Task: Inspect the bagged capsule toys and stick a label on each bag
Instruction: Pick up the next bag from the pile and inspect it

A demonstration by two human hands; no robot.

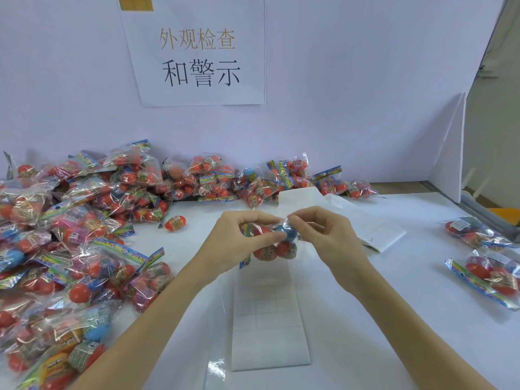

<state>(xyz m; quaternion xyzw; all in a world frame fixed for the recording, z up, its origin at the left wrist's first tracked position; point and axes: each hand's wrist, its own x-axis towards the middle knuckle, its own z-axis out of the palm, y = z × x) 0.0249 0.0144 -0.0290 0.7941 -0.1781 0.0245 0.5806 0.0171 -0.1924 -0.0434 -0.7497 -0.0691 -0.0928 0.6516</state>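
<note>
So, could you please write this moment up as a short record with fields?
held item: bag of capsule toys, above the table
left hand: grips the bag's left side
right hand: pinches the bag's right end
label sheet: flat on the table, below the hands
big pile of bags: left
two bags: right
loose capsule: by the pile

This looks like a factory packing and inspection station. A printed paper sign (197, 52) hangs on the white partition (337, 108), and a heap of bagged capsule toys (70, 235) crowds the white bench (394, 319) beside sheets of labels (267, 319).
</note>
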